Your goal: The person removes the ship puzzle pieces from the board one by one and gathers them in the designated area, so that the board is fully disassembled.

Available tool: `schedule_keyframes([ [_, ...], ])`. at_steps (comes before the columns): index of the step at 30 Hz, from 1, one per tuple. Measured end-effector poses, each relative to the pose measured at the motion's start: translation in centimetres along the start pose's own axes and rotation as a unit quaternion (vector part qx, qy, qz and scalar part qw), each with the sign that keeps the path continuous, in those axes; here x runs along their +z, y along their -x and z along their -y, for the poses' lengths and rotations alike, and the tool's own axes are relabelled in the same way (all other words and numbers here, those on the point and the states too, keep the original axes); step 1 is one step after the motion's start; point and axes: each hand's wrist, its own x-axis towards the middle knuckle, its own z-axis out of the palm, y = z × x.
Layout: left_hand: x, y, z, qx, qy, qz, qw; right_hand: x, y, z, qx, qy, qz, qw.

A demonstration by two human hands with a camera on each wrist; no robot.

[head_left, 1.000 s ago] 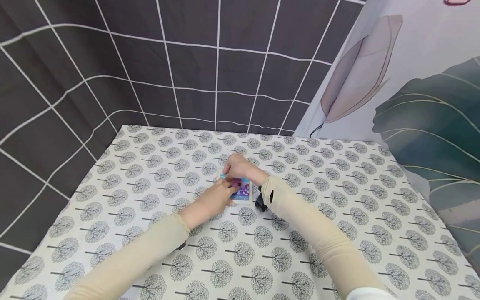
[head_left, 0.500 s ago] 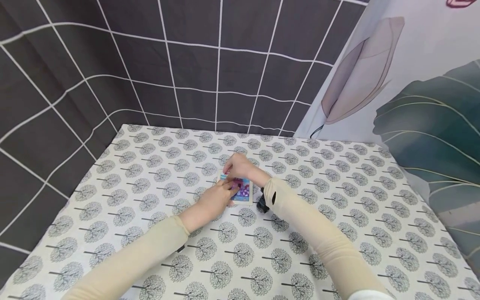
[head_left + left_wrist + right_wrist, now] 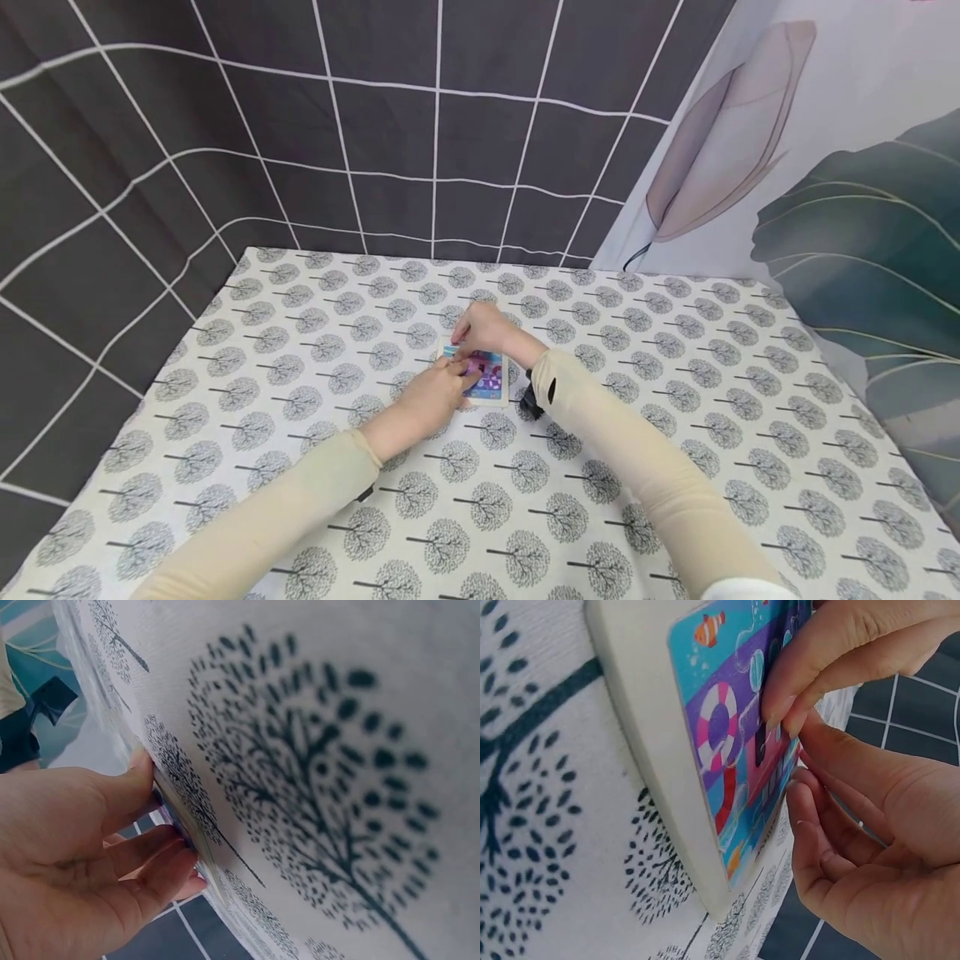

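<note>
A small jigsaw puzzle point(image 3: 492, 382) with a sea picture lies flat on the tablecloth in the head view. Its pale frame point(image 3: 660, 772), a clownfish and a striped life ring show in the right wrist view. My left hand point(image 3: 431, 396) rests on it, fingers point(image 3: 799, 664) pressing the picture; the left wrist view shows the thumb at the board's edge. Just beyond, my right hand point(image 3: 483, 327) bends over the far part of the puzzle. Its thumb and curled fingers point(image 3: 804, 814) pinch at a piece there, mostly hidden by both hands.
A white tablecloth point(image 3: 292, 467) printed with grey trees covers the table. Behind it hangs a dark curtain with a white grid point(image 3: 390, 125). To the right hangs a pale cloth with large leaves point(image 3: 870, 225). A black wrist mount point(image 3: 531, 402) sits under the right wrist.
The head view has shifted slightly. Both hands stay at the puzzle, the right hand's fingers having moved only slightly.
</note>
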Motion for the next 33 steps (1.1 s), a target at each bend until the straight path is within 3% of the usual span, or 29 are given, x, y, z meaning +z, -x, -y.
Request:
schedule_keyframes([
  [9,-0.1,-0.2,0.4,-0.009,0.030,0.022,0.9993,-0.1,-0.3,0.4,0.036,-0.003,0.015,0.9992],
  [15,-0.2,-0.1,0.4,-0.013,0.028,0.038,0.9988,0.1,-0.4,0.2,0.034,-0.004,0.021,0.9992],
  [23,0.4,0.1,0.5,0.011,0.016,0.010,0.9998,0.0,-0.5,0.5,0.004,0.032,0.035,0.9989],
  [33,-0.1,0.0,0.0,0.026,-0.008,0.004,0.9996,-0.3,-0.8,1.2,0.037,0.047,0.054,0.9967],
])
